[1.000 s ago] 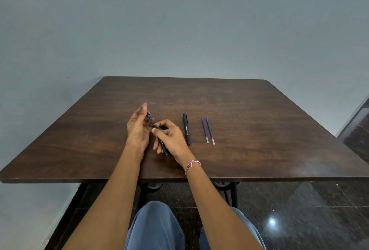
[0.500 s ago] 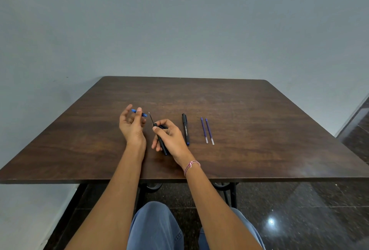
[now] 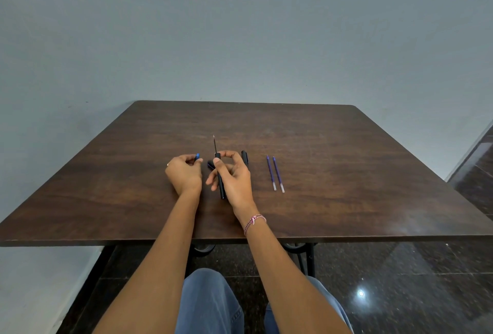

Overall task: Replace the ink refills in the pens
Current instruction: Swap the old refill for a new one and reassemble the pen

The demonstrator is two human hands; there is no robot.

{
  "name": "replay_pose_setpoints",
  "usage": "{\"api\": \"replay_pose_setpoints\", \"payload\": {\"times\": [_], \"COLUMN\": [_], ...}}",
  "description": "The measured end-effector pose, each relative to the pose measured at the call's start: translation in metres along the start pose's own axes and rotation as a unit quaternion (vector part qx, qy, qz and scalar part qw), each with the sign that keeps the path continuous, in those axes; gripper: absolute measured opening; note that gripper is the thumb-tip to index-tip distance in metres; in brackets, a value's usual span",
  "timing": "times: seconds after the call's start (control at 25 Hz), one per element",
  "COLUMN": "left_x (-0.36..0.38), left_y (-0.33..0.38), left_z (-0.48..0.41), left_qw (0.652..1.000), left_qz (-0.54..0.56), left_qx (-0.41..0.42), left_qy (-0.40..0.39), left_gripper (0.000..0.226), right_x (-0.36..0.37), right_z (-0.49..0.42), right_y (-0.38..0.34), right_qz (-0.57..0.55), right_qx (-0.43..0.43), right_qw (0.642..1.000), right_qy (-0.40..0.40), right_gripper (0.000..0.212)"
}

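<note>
Two bare hands work over a dark wooden counter [image 3: 346, 173]. The left hand [image 3: 184, 175] is curled, pinching a small blue pen tip [image 3: 197, 156] at its fingertips, close to the counter. The right hand [image 3: 234, 179] grips a black pen barrel [image 3: 221, 187] between thumb and fingers, with the far end pointing away from the person. A thin refill [image 3: 214, 144] sticks out of that end. A small dark piece [image 3: 210, 165] lies on the counter between the hands. A second black pen [image 3: 244, 156] lies just behind the right hand, partly hidden. Two purple spare refills [image 3: 271, 172] lie side by side further right. A pink braided bracelet [image 3: 254, 220] circles the right wrist.
</note>
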State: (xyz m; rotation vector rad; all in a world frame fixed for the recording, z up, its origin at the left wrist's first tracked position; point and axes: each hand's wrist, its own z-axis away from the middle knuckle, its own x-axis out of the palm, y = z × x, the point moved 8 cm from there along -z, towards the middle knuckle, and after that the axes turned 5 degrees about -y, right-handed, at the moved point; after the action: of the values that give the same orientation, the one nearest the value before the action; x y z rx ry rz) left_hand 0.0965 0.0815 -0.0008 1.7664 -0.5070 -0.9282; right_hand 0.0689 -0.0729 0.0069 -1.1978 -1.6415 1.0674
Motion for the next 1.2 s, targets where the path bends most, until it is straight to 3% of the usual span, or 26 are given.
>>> {"api": "replay_pose_setpoints", "payload": {"times": [0.4, 0.48, 0.6, 0.72, 0.84, 0.96, 1.2], "left_x": [0.004, -0.004, -0.015, -0.006, 0.006, 0.013, 0.020], "left_y": [0.002, 0.007, 0.006, -0.001, 0.005, 0.008, 0.005], "left_z": [0.000, 0.003, 0.004, 0.003, 0.006, 0.007, 0.007], "left_qw": [0.998, 0.999, 0.989, 0.948, 0.894, 0.874, 0.876], "left_qz": [-0.058, -0.024, 0.122, 0.316, 0.425, 0.443, 0.419], "left_qx": [0.016, 0.039, 0.049, 0.018, 0.007, -0.012, -0.027], "left_qy": [-0.019, 0.021, 0.061, -0.029, -0.141, -0.199, -0.238], "left_gripper": [0.030, 0.029, 0.019, 0.011, 0.007, 0.006, 0.012], "right_x": [-0.004, -0.004, -0.004, -0.004, -0.002, 0.001, 0.000], "right_z": [-0.001, -0.002, -0.003, -0.003, -0.004, -0.004, -0.004], "right_y": [-0.001, 0.001, 0.004, 0.009, 0.012, 0.014, 0.015], "right_qz": [0.023, 0.017, 0.026, 0.054, 0.080, 0.094, 0.131], "right_qx": [-0.012, -0.004, 0.005, 0.018, 0.031, 0.039, 0.049], "right_qw": [0.999, 1.000, 0.999, 0.998, 0.996, 0.995, 0.990], "right_qy": [0.019, 0.019, 0.021, 0.023, 0.014, -0.001, 0.001], "right_gripper": [0.016, 0.020, 0.016, 0.015, 0.015, 0.012, 0.016]}}
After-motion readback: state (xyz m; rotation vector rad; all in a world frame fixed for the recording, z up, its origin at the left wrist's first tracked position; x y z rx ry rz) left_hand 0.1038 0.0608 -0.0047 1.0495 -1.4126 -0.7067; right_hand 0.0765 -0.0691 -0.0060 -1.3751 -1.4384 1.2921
